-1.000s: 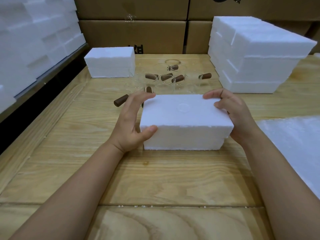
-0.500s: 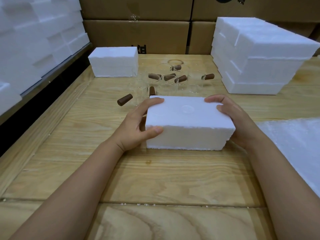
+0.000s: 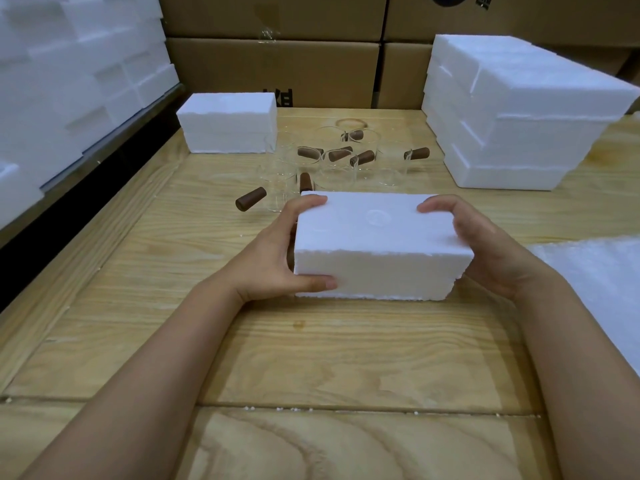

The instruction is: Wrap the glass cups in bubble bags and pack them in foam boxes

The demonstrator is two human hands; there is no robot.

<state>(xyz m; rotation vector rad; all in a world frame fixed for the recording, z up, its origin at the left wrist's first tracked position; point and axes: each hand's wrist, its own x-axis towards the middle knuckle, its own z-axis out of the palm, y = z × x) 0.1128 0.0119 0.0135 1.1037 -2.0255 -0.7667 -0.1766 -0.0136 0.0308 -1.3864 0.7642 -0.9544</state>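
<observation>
- My left hand (image 3: pixel 277 258) grips the closed foam box (image 3: pixel 377 244) at its left end, thumb on the front face, fingers over the top edge.
- My right hand (image 3: pixel 485 244) clasps the right end, fingers curled onto the top.
- The box is on the counter (image 3: pixel 311 348), perhaps slightly tilted; I can't tell.
- Glass cups (image 3: pixel 332 168) with brown handles stand just behind it.

At centre frame the foam box (image 3: pixel 377 244) is plain white; the table (image 3: pixel 311 358) beneath shows pale yellow wood with darker swirling grain; clear glass cups (image 3: pixel 336 168) carry dark brown handles; upper-frame cartons (image 3: pixel 277 71) are tan cardboard
</observation>
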